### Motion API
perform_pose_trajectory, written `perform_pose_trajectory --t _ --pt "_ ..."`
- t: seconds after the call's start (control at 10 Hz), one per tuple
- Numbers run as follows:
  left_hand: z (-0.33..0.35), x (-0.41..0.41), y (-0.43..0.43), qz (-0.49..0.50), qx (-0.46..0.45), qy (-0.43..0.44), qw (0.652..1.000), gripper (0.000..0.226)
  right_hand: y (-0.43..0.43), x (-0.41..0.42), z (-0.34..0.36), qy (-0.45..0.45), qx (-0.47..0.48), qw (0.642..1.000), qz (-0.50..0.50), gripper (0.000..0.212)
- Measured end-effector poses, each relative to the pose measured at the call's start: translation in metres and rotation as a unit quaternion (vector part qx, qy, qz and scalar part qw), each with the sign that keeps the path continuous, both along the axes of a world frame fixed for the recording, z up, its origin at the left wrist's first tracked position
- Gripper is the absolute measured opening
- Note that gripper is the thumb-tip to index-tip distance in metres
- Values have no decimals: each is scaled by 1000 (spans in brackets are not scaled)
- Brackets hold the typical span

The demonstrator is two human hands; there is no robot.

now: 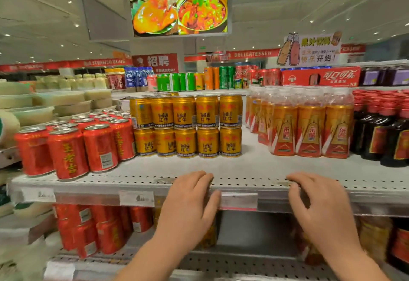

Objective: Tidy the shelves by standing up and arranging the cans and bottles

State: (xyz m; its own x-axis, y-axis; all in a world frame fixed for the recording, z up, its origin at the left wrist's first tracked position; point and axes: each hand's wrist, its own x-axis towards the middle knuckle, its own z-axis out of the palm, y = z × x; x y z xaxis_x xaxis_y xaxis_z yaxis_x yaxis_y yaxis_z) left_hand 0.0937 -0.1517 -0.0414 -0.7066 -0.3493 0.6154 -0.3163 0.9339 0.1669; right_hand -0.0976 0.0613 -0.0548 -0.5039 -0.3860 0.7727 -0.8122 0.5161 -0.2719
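**Supermarket shelf almost in order, both hands empty at its edge**

Grey perforated shelf (254, 163) carries all the drinks that the task concerns. At its middle the gold cans (186, 126) stand upright in two levels, one row on top of the other, labels to the front and edges well aligned. Just beside them on the left the red cans (73, 143) also stand upright, in rows that go back, but the front ones come nearer to the edge than the gold ones. To the right, apart from the gold cans by a bare strip, the orange bottles (309, 130) stand in a tight group, and the dark bottles (380, 130) are next to them.

No can or bottle lies on its side on this level — so I judge that the standing-up is done here, and only small aligning of the fronts may remain. On the shelf below, the lower red cans (97, 230) are blurred; I cannot tell if they are straight, and work may be left there.

The left hand (188, 203) lies over the front edge with relaxed fingers and holds nothing. The right hand (318, 205) is at the same edge, fingers loosely bent — also empty. Between the hands a price label (239, 201) sits on the rail.
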Motion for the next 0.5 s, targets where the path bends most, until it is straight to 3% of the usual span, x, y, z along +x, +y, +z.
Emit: perform_pose_trajectory --t 0.3,0.4,0.5 --pt "-6 1 -3 -13 -5 -5 1000 54 -5 16 -2 -28 13 999 -31 38" --pt "-6 5 5 -20 -6 27 999 51 6 31 -4 -59 20 998 -20 36" --pt "-30 30 17 -26 23 85 996 49 32 55 -36 -93 -32 995 -2 36"
